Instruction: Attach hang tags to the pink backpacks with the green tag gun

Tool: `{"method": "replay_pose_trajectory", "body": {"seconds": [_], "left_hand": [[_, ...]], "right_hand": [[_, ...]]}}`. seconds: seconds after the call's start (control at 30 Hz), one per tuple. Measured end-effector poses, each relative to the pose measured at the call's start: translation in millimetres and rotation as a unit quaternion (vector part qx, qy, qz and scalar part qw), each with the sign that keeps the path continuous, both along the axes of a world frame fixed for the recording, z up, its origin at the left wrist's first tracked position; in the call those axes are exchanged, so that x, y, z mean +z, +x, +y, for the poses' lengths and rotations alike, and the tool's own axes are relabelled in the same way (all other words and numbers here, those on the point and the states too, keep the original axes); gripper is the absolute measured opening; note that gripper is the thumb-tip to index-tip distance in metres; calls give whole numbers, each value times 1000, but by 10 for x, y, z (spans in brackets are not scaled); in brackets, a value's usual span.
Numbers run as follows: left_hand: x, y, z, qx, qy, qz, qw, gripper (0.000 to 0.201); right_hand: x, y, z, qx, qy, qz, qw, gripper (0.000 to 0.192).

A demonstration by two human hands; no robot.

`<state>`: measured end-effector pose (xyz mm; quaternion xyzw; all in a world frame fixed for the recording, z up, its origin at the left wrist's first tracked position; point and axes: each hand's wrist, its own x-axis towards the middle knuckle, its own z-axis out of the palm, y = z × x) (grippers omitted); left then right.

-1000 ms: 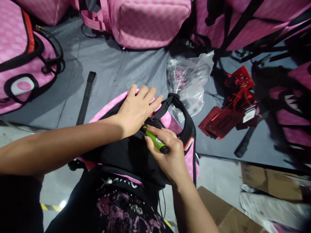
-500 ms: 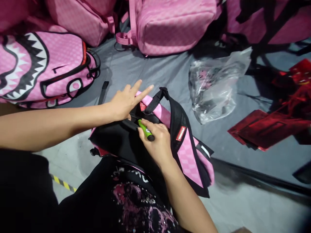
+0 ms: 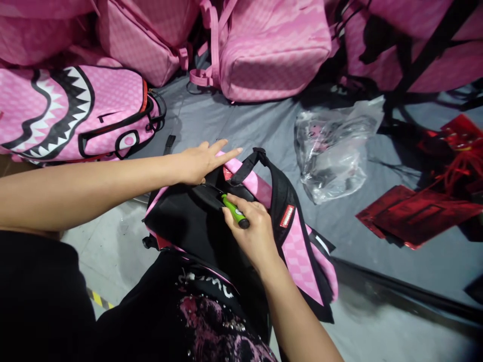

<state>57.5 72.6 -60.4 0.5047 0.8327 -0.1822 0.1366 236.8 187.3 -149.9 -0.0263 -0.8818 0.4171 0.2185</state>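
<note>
A pink and black backpack (image 3: 294,241) lies back side up against my lap, at the edge of a grey sheet. My left hand (image 3: 199,161) rests on its top edge beside the black carry handle (image 3: 247,163), fingers stretched out flat and pinching the fabric under the thumb. My right hand (image 3: 251,231) grips a small green tool with a black tip (image 3: 234,211), held like a pen with its far end pointed at the black back panel near my left thumb.
A pink backpack with a shark-mouth print (image 3: 71,113) lies at the left. More pink backpacks (image 3: 271,45) are piled along the back. A crumpled clear plastic bag (image 3: 332,148) and red tags (image 3: 415,211) lie on the grey sheet (image 3: 256,120) at the right.
The view swung left and steadied. My left hand went from lying flat on the backpack to stretched fingers at its top edge. The right hand kept the green tool against the back panel.
</note>
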Motion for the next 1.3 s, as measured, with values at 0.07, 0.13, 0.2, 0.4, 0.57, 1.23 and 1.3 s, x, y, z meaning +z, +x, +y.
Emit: {"method": "replay_pose_trajectory", "body": {"seconds": [0.07, 0.13, 0.2, 0.4, 0.57, 1.23, 1.3], "left_hand": [[14, -29, -9, 15, -7, -7, 1000, 119], [5, -47, -34, 17, -5, -12, 1000, 117], [-26, -44, -74, 5, 10, -13, 1000, 115], [-81, 6, -192, 95, 51, 14, 994, 104], [-74, -104, -201, 61, 23, -22, 998, 103], [-46, -122, -141, 97, 15, -49, 994, 93], [-63, -128, -147, 97, 18, -51, 994, 93]], "right_hand": [[9, -6, -4, 6, 3, -4, 1000, 22], [28, -38, -39, 7, 3, -2, 1000, 21], [50, -97, -109, 0, -2, -1, 1000, 20], [48, -271, -329, 12, -67, 24, 997, 23], [59, -260, -329, -4, -26, 0, 1000, 21], [70, -469, -402, -11, -26, -34, 999, 18], [75, -478, -418, -11, -31, -39, 999, 18]]}}
